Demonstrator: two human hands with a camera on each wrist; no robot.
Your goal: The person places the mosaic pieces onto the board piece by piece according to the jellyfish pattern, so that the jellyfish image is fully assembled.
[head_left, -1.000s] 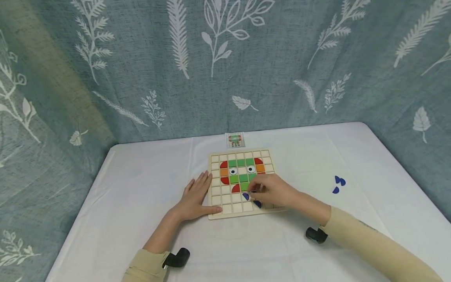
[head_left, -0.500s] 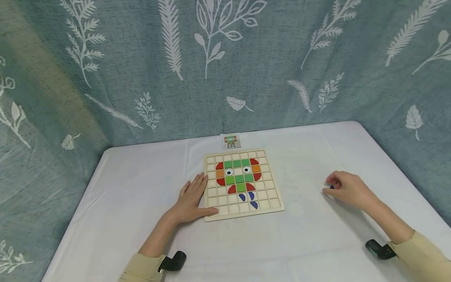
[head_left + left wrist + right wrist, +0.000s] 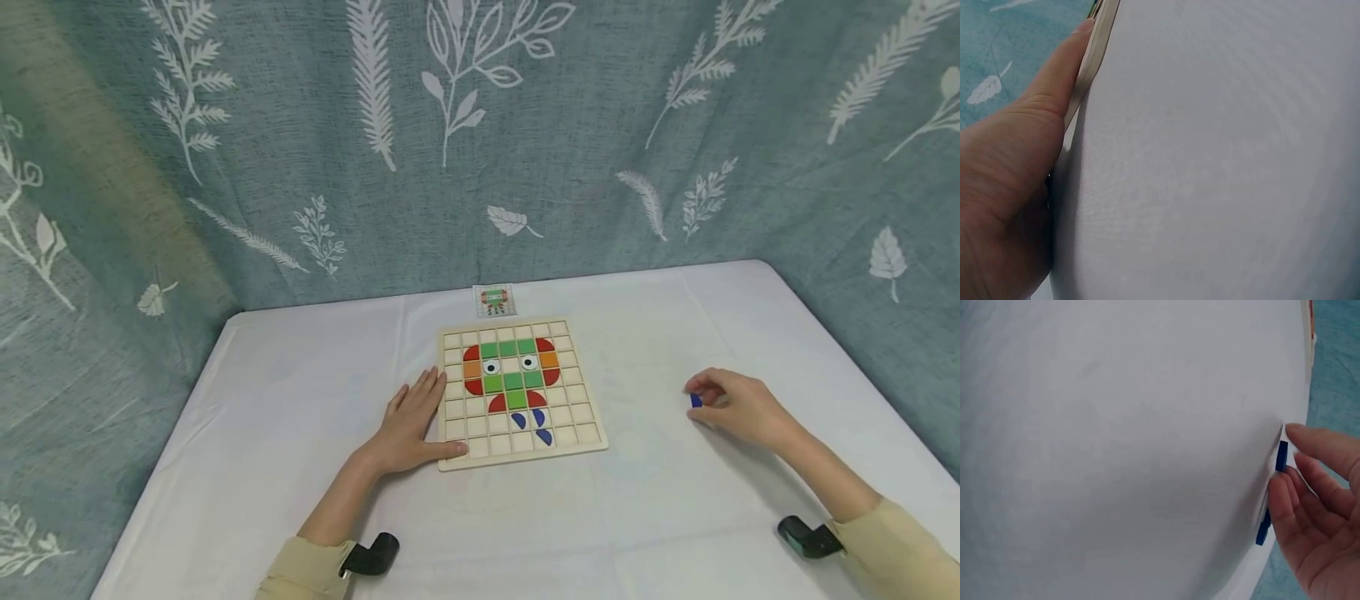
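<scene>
A pale wooden grid board (image 3: 592, 417) lies on the table, bearing red quarter-circles, green and orange squares, two eye tiles and three blue pieces (image 3: 543, 437) near its lower edge. My left hand (image 3: 408, 429) rests at the board's left side, fingers straight, its thumb (image 3: 1063, 69) on the corner by the near edge. Right of the board, my right hand (image 3: 738, 408) pinches a small blue rounded piece (image 3: 696, 401) between thumb and fingertips, close to the tabletop. In the right wrist view, more blue (image 3: 1263, 531) shows below the held piece (image 3: 1282, 455), partly hidden by the fingers.
A small picture card (image 3: 494, 300) showing a similar coloured figure lies behind the board. White cloth covers the table (image 3: 637, 500). A blue-green leaf-patterned curtain (image 3: 420, 233) hangs along the back and sides.
The right hand has left the board and gone right to the loose blue pieces, where it now pinches one. A third blue piece shows on the board. The left hand stays put.
</scene>
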